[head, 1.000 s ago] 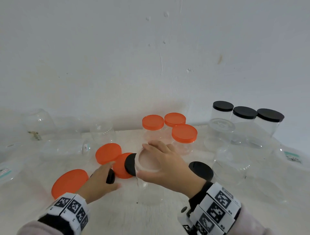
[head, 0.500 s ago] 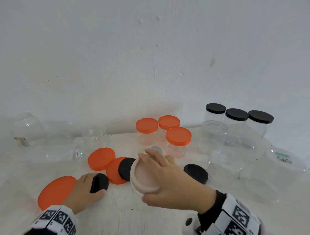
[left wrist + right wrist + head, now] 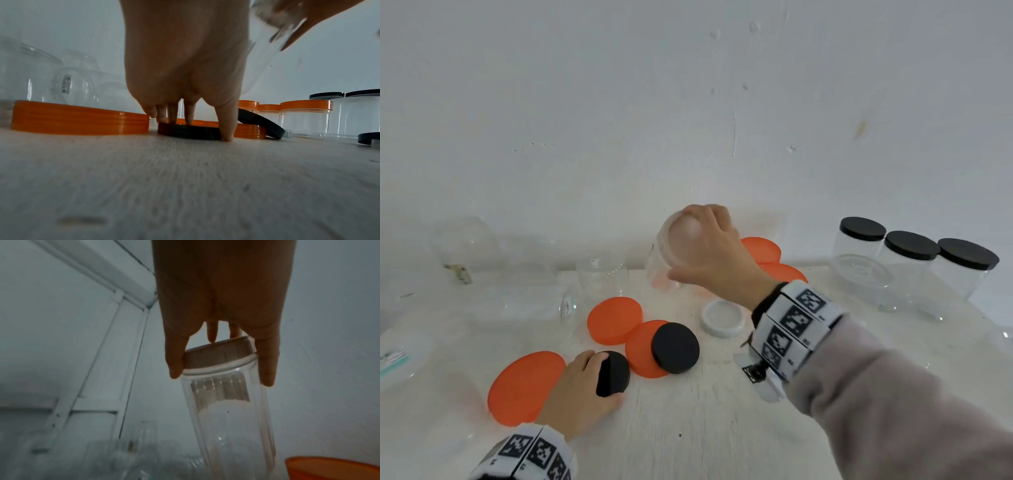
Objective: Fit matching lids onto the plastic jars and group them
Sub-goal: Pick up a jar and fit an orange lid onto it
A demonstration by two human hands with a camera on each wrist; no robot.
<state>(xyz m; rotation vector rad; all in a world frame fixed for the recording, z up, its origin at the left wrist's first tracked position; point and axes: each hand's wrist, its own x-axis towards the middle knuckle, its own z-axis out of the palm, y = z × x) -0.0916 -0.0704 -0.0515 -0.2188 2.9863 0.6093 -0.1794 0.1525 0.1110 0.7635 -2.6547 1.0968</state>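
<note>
head view: the right hand (image 3: 709, 253) carries a clear jar (image 3: 671, 260), capped with a pale lid, above the tabletop (image 3: 722, 428), beyond the loose white lid (image 3: 722, 317); the left hand (image 3: 582, 390) curls over a black lid (image 3: 613, 373) lying flat, nearer than that white lid. left wrist view: fingertips (image 3: 189, 120) press the black lid's top, thumb at its edge. right wrist view: fingers (image 3: 267, 369) clasp the pale lid (image 3: 220, 353), jar hanging tilted below. the capped jar appears headed for grouping; next it likely needs setting down upright, then a jar found for the black lid.
</note>
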